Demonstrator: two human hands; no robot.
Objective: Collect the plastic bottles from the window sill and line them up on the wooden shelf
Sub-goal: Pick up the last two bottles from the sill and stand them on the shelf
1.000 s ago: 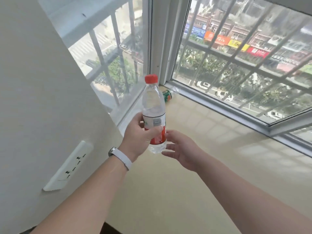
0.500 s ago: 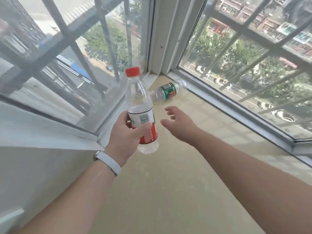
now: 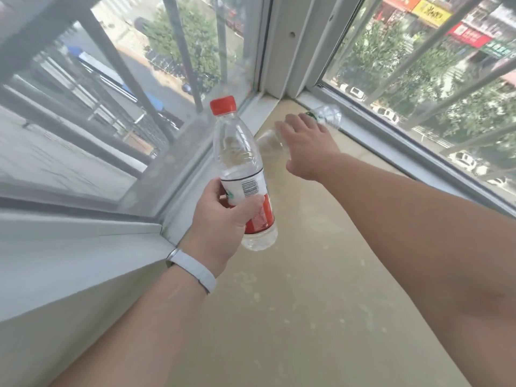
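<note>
Head view: left grip (image 3: pixel 220 219) holds red-capped bottle (image 3: pixel 237 152), label (image 3: pixel 248 188) unreadable; right grip (image 3: pixel 307 146) wide over lying bottle (image 3: pixel 327 116).

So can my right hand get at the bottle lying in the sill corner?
Probably yes: the right hand is directly over the lying green-labelled bottle, fingers open, with nothing between them. The left hand holds the red-capped bottle.

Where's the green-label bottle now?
Head view, right of centre: the green-label bottle lies on its side in the far corner of the window sill, partly under the right hand.
</note>
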